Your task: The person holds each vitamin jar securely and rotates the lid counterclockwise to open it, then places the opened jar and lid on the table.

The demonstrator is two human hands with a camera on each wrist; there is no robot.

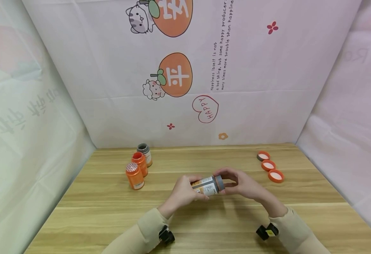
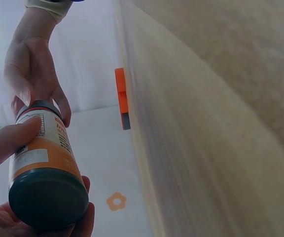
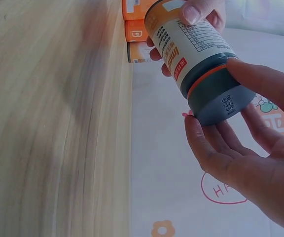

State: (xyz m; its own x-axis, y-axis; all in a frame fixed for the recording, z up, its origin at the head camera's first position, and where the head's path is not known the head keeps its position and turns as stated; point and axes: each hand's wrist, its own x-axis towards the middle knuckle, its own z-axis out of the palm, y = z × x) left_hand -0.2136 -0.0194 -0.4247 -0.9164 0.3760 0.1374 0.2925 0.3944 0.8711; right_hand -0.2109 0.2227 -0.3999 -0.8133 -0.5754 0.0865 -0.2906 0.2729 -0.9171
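A supplement bottle (image 1: 205,187) with a white and orange label lies tilted sideways between both hands, above the wooden table. My left hand (image 1: 184,190) grips its body, thumb on the label and fingers wrapped round the far side. The dark grey screw cap (image 3: 218,101), with a thin orange ring at its edge, faces my right hand (image 1: 240,184). Thumb and forefinger of that hand pinch the cap at its rim, while the other fingers curve below it. In the left wrist view the bottle's dark base (image 2: 48,200) points toward the camera.
At the left stand two orange bottles (image 1: 135,178) and a grey-necked bottle (image 1: 148,158) in a row; the two farther ones are uncapped. Three orange-rimmed caps (image 1: 275,176) with pale insides lie in a line at the right. Printed white cloth (image 1: 252,116) walls the table's back and sides.
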